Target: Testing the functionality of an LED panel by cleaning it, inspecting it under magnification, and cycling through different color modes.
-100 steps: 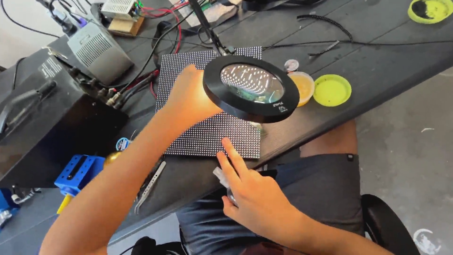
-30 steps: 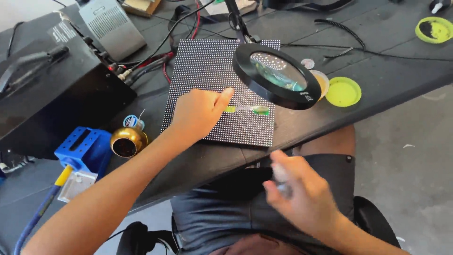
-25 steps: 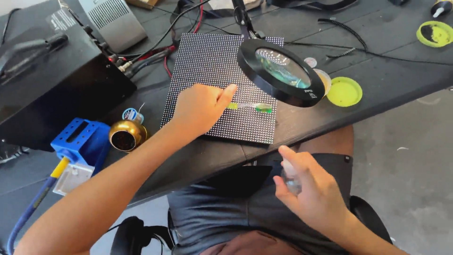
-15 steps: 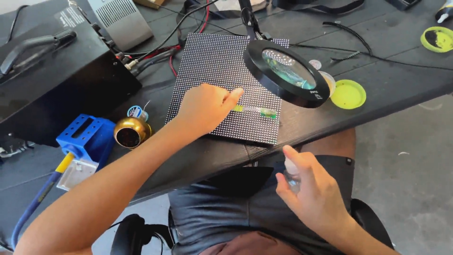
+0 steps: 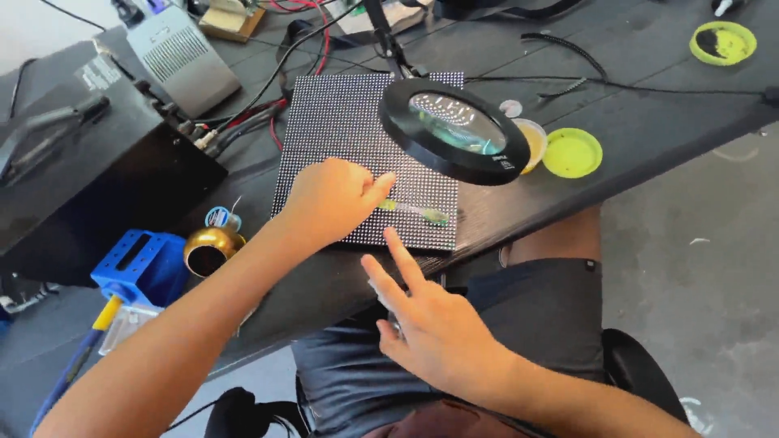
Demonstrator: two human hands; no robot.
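Observation:
A square black LED panel [image 5: 341, 122] lies flat on the dark workbench [image 5: 649, 113]. My left hand [image 5: 329, 203] rests on the panel's near part, one fingertip beside a short lit green-yellow strip [image 5: 414, 212]. My right hand [image 5: 438, 337] hovers over my lap just below the panel's front edge. Two of its fingers are stretched toward the panel, and a slim pale tool [image 5: 380, 290] is tucked under the others. A round black magnifier lamp [image 5: 454, 130] on an arm hangs over the panel's right side.
To the panel's right sit a small amber-filled cup [image 5: 531, 134] and a yellow lid [image 5: 573, 152], with another yellow lid [image 5: 722, 40] far right. At left are a brass bowl [image 5: 209, 247], a blue holder [image 5: 142, 264], a black box [image 5: 81, 178], a grey unit [image 5: 182, 57] and cables.
My right hand has risen from my lap toward the panel's front edge, fingers now extended. My left hand stays on the panel by the lit strip. The view has shifted slightly.

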